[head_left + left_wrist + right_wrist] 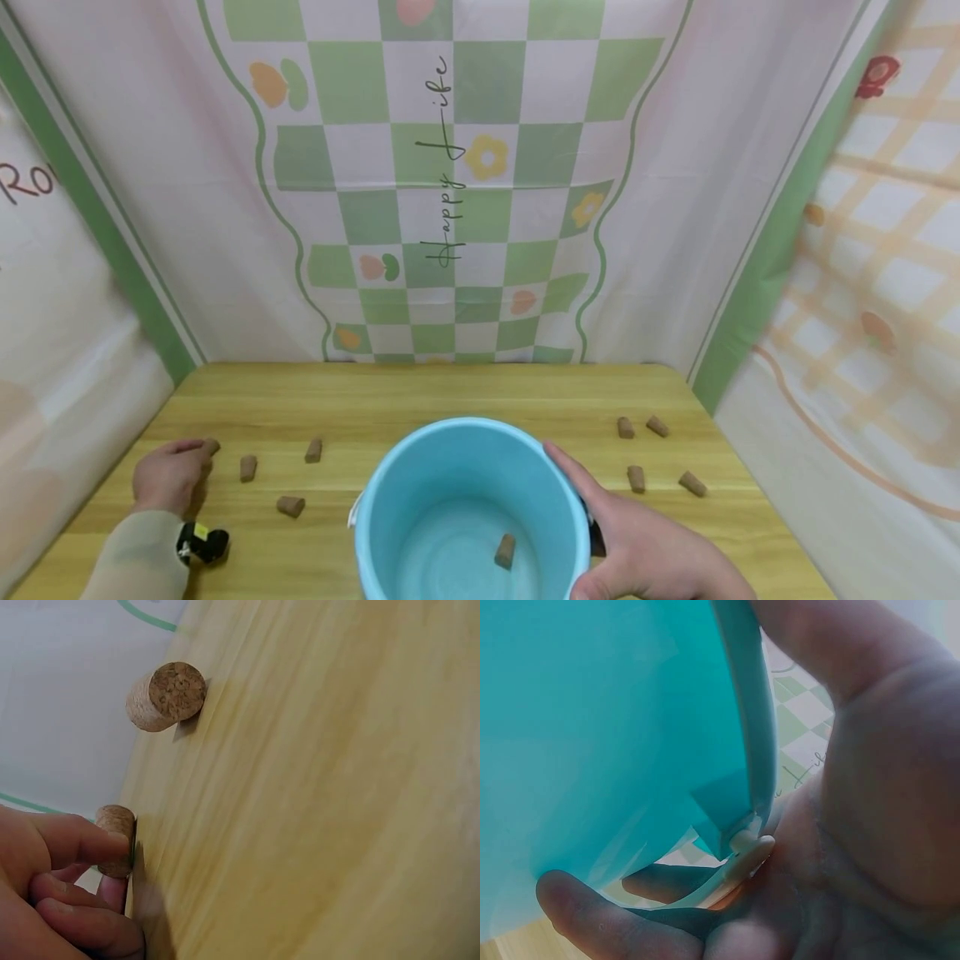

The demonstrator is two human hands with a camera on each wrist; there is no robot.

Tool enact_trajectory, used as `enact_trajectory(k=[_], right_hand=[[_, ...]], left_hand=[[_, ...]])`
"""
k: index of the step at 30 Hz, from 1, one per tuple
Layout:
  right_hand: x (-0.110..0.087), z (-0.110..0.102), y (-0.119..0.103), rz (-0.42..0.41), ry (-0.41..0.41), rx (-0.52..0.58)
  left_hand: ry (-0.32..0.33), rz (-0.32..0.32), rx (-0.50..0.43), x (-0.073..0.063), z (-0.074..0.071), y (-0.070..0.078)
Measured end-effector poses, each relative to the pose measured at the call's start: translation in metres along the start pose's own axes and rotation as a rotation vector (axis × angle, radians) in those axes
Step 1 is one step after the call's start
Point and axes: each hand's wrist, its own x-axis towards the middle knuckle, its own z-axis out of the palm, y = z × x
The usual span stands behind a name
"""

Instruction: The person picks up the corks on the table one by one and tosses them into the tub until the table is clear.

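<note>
Left hand: the left hand (168,477) pinches a cork stopper (115,817) at table level; whether it is lifted cannot be told.
Right hand: the right hand (648,537) grips the bucket (420,475) at its right rim, fingers round the outer wall beside the white handle (742,866).
Bucket: light blue, upright on the table (420,379), between the two groups of corks; its near side is cut off by the frame.
Inside bucket: one cork (506,551) seen on the floor, toward the right.
Loose, left side: three corks (248,468), well apart from the bucket.
Loose, right side: four corks (636,478), beyond the right hand.
Progress: judged early; one cork inside, one in the fingers, seven untouched on the table.
</note>
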Motion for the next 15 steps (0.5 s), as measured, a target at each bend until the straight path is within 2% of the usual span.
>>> enact_trajectory(k=[9,15], right_hand=[[0.0007,0.0006,-0.0004,0.009,0.000,0.018],[0.0005,0.0006,-0.0009,0.021,0.000,0.038]], left_hand=[[0.002,0.017,0.062,-0.0016,-0.0012,0.0032],[-0.001,0.025,0.039,-0.0015,-0.0031,0.0046]])
